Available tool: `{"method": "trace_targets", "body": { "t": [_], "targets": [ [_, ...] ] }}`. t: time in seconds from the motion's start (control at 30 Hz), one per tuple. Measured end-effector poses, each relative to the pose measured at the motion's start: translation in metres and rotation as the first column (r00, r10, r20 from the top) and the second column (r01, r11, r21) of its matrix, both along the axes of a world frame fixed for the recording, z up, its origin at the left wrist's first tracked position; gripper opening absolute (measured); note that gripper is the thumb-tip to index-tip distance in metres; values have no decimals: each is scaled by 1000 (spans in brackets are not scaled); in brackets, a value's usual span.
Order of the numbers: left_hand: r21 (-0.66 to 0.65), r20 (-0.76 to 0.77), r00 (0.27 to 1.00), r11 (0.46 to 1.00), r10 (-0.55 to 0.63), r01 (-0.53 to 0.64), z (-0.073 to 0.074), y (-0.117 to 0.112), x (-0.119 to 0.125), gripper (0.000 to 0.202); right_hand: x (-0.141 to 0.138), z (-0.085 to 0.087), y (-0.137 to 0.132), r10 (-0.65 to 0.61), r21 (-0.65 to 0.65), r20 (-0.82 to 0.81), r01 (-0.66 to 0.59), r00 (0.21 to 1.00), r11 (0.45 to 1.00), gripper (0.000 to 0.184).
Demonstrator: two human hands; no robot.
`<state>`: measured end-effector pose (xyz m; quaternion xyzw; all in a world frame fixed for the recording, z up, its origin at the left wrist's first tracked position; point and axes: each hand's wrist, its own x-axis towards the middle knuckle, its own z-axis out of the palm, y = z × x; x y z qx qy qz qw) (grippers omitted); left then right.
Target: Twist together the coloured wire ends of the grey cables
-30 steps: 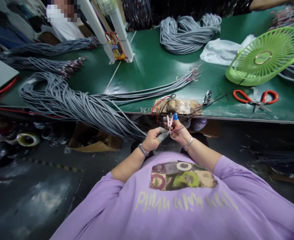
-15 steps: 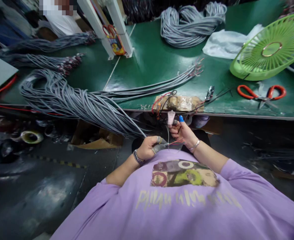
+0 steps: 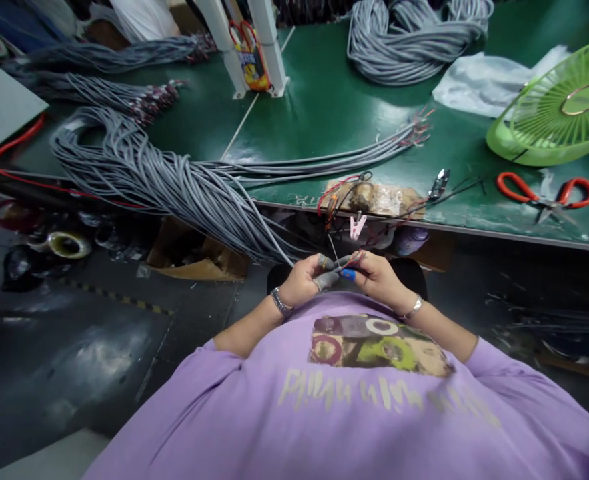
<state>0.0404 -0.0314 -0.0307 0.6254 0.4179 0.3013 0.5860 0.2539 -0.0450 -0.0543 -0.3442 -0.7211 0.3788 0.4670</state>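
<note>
Close to the body, my left hand is closed on the end of a grey cable that runs down from a large bundle. Grey coverings show on some of its fingers. Pinched against that end, my right hand is closed on thin red wires; a blue cover is on its thumb. The fingertips of both hands nearly meet, hiding part of the wires. A pink clip hangs just above them, at the table edge. Behind it lies a taped block with wires around it.
The grey cable bundle sprawls over the green table at left. Orange-handled scissors, small cutters and a green fan are at right. Another cable coil lies behind. A cardboard box stands below.
My right hand has come down from beside the pink clip to the cable end at my left hand. The clip now hangs free of the fingers. The view has shifted slightly.
</note>
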Motion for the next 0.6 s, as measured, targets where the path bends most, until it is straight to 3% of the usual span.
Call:
{"method": "trace_targets", "body": {
  "t": [0.07,0.17,0.23,0.3,0.4,0.43,0.5,0.57,0.6],
  "targets": [
    [-27,-31,977,978,-209,208,8,10,-5,39,0,5,0,-6,167,82,-8,997,986,18],
    [-144,-79,828,828,-556,542,23,26,-11,40,2,14,2,51,310,164,-101,985,946,18],
    [-178,-75,756,755,-650,631,31,32,-12,45,7,19,4,112,312,183,-165,977,936,19],
    [-139,-65,752,753,-655,644,35,35,-11,47,16,20,8,186,257,164,-224,969,940,20],
    [-15,-58,801,803,-596,596,36,35,-11,45,35,9,16,225,79,75,-231,971,970,20],
    [32,-58,830,830,-555,557,35,34,-11,45,42,3,19,178,-5,37,-178,983,984,20],
    [160,-73,896,882,-438,444,33,34,-11,43,51,-11,24,-30,-205,-55,18,998,979,23],
    [358,-119,947,877,-299,322,30,36,-8,38,53,-22,29,-276,-433,-174,178,945,884,30],
    [468,-148,962,840,-230,273,27,37,-5,35,50,-25,32,-365,-539,-239,189,900,821,35]
  ]
}}
